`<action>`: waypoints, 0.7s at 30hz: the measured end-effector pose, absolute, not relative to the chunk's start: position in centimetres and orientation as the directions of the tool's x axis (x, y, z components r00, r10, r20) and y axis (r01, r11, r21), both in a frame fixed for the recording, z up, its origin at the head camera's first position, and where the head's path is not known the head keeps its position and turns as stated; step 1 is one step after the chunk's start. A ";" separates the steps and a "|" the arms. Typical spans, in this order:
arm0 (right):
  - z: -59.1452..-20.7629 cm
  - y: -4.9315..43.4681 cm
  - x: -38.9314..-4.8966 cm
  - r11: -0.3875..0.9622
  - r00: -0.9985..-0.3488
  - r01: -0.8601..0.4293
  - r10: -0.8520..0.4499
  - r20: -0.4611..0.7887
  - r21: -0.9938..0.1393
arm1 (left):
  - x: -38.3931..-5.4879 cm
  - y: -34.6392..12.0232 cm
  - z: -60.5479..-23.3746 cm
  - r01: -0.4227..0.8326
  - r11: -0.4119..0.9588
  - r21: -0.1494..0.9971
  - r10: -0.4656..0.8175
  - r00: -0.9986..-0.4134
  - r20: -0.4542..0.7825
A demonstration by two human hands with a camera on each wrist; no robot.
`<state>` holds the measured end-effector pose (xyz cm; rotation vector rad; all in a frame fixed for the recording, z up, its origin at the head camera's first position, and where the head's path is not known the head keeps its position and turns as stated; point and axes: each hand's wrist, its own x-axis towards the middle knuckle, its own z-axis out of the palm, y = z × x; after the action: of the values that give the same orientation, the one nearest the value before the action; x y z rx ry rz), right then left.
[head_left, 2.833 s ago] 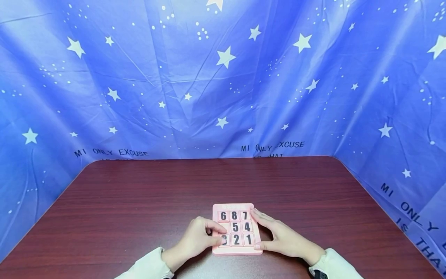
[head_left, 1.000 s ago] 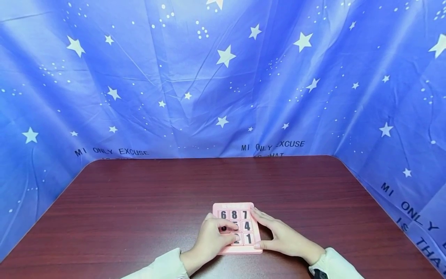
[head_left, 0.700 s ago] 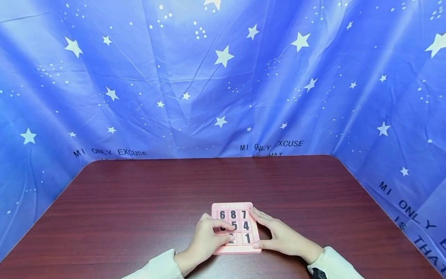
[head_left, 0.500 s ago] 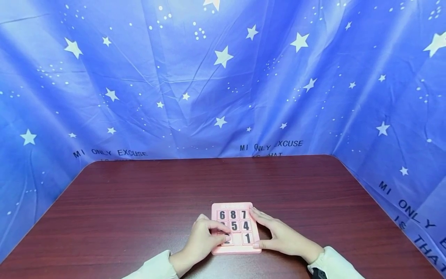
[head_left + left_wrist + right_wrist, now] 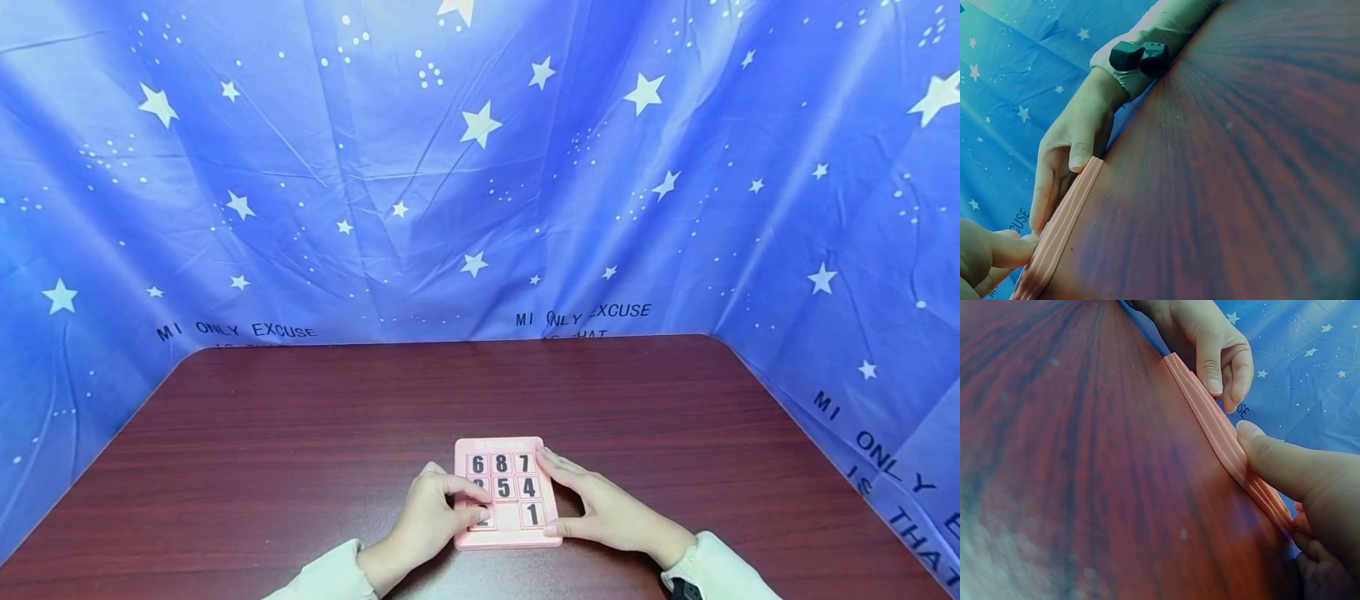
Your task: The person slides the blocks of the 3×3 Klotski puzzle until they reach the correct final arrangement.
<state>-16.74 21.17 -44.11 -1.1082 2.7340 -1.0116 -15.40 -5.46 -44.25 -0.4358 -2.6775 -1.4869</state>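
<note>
A pink sliding number puzzle (image 5: 510, 540) lies flat near the front of the table. Its top row reads 6, 8, 7. In the middle row a tile partly covered by fingers sits left of the 5 (image 5: 503, 487) and 4. A gap shows between the 2 tile (image 5: 484, 524) at bottom left and the 1 tile (image 5: 533, 514). My left hand (image 5: 423, 517) touches the 2 tile with its thumb, the index fingertip just above. My right hand (image 5: 611, 512) holds the board's right side, thumb at the lower corner and fingers along the edge, also seen in the right wrist view.
The dark red-brown wooden table (image 5: 300, 417) stretches away behind the puzzle. A blue star-printed cloth (image 5: 375, 167) hangs along its back and sides. Light sleeves cover both forearms, and a black device (image 5: 1141, 57) sits on the right wrist.
The 3 tile has gone up from bottom left to middle left. My left hand then slid the 2 tile left, leaving the gap at bottom middle. My right hand stays put.
</note>
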 end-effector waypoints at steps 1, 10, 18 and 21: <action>-44.1 21.2 -16.8 0.536 -0.745 -0.619 -0.632 0.212 -0.575 | -15.4 -5.5 -44.2 0.269 0.499 0.824 0.222 -0.958 0.179; -44.1 21.2 -16.7 0.545 -0.756 -0.601 -0.625 0.195 -0.584 | -15.5 -5.1 -43.9 0.289 0.478 0.830 0.228 -0.953 0.201; -44.2 21.3 -16.7 0.536 -0.740 -0.633 -0.631 0.234 -0.559 | -15.6 -2.6 -43.6 0.369 0.458 0.809 0.269 -0.925 0.269; -44.2 21.2 -16.7 0.526 -0.729 -0.648 -0.638 0.248 -0.551 | -15.6 -1.8 -43.6 0.393 0.459 0.797 0.285 -0.914 0.287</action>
<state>-16.74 21.24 -44.25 -1.1622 2.7572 -1.0069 -15.64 -1.78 -43.63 -0.6041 -2.5860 -1.4578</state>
